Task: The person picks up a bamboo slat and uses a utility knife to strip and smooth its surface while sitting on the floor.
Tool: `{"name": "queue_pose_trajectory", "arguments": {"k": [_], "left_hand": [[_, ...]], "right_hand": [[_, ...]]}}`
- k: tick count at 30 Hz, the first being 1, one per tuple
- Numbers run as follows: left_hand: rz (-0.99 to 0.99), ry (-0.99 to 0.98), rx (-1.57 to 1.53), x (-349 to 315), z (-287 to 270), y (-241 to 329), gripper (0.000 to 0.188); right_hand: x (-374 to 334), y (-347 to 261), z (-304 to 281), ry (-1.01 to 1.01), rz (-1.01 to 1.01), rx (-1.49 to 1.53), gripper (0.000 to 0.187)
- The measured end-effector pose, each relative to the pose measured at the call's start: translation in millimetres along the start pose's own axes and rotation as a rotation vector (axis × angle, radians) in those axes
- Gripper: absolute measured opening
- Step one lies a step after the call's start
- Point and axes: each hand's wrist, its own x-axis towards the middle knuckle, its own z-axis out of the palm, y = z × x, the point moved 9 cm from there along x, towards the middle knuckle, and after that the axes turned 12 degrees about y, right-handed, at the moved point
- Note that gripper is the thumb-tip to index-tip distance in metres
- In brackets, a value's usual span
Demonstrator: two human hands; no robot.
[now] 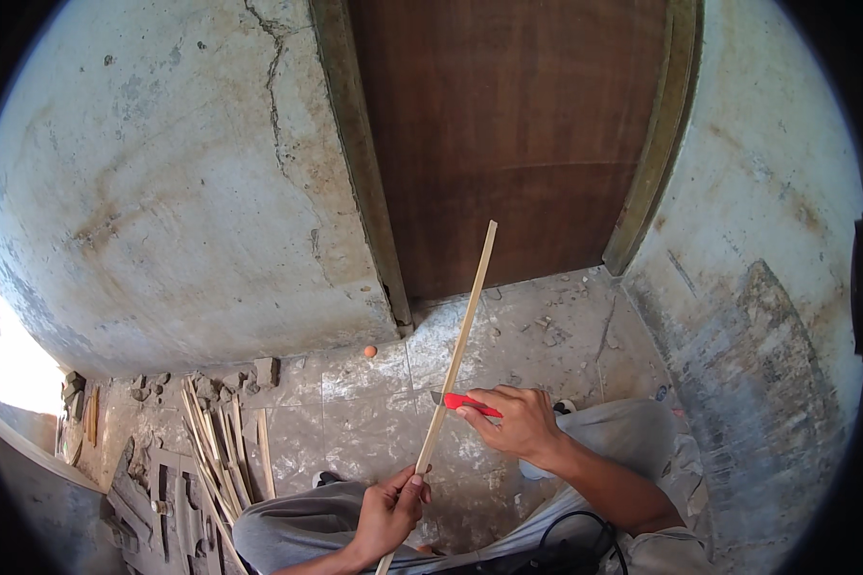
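Observation:
A long, thin strip of pale wood or split bamboo point(466, 324) slants up and away from my lap. My left hand point(390, 513) is closed around its lower part, and the lower end runs on below the hand. My right hand point(518, 422) grips a red-handled utility knife point(472, 404). The knife's short blade lies against the strip, about midway between my left hand and the far tip. Fingers of the right hand partly cover the red handle.
Several similar strips point(222, 446) lean beside my left knee, near grey broken pieces point(158, 517). A small orange ball point(370, 352) rests on the dusty tiled floor point(355, 398). Ahead stands a brown door point(508, 144) between cracked, stained walls point(192, 182). A black cable point(585, 517) loops at my waist.

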Motion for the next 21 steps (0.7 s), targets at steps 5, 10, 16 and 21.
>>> {"name": "queue_pose_trajectory", "arguments": {"k": [5, 10, 16, 21], "left_hand": [[-0.011, -0.038, 0.106, -6, 3, -17, 0.029], [0.203, 0.038, 0.042, -16, 4, 11, 0.032], [0.001, -0.105, -0.027, -5, 8, -10, 0.030], [-0.153, -0.068, -0.133, -3, 5, -12, 0.031]], "right_hand": [[11, 31, -14, 0.058, 0.110, -0.111, 0.025], [28, 49, -47, 0.190, 0.171, -0.104, 0.027], [7, 94, -33, 0.199, 0.595, 0.380, 0.028], [-29, 100, 11, 0.032, 1.341, 1.118, 0.034]]}}
